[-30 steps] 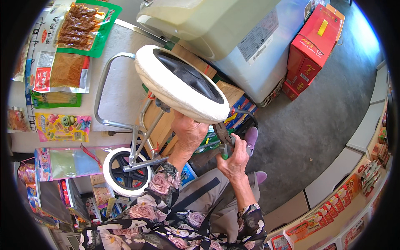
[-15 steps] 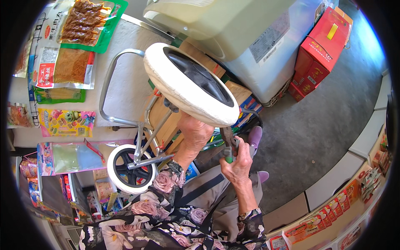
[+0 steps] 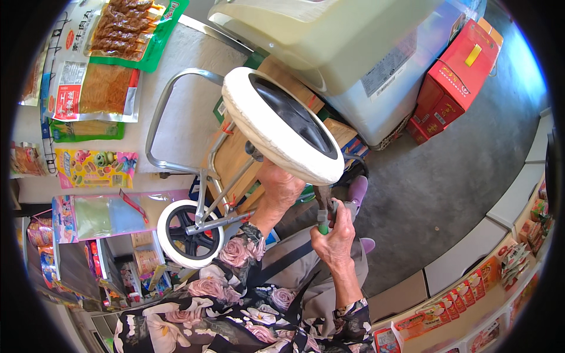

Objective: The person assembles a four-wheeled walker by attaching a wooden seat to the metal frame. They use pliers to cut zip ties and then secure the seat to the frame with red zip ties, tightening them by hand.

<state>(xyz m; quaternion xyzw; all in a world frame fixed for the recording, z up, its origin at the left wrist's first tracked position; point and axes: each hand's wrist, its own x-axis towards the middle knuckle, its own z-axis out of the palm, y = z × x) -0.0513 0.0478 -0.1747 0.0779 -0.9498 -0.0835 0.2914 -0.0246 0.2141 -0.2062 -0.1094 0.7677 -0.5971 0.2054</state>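
Note:
A large white-tyred wheel (image 3: pixel 250 126) with a black hub tilts up in the middle, on a metal-tube cart frame (image 3: pixel 154 132). My left hand (image 3: pixel 281 187) grips this wheel at its lower side, near the axle; its fingers are mostly hidden behind the tyre. A second, smaller-looking white wheel (image 3: pixel 170 250) with black spokes sits lower left on the same frame. My right hand (image 3: pixel 336 238) is closed around rusty pliers (image 3: pixel 322 217) with grey and green handles. Their jaws reach up to the tyre's lower right edge, where the tip is partly hidden.
Behind the wheel are wooden boards (image 3: pixel 235 167) and a large pale plastic-wrapped box (image 3: pixel 329 53). A red carton (image 3: pixel 450 82) stands on the grey floor (image 3: pixel 412 217) at the right. Packaged snacks (image 3: pixel 97 167) hang at the left; more shelves of packets (image 3: pixel 459 300) curve along the lower right.
The wheel and cart frame have shifted slightly right, along with my left hand. The pliers stay in my right hand, and their jaws now show less, close under the tyre.

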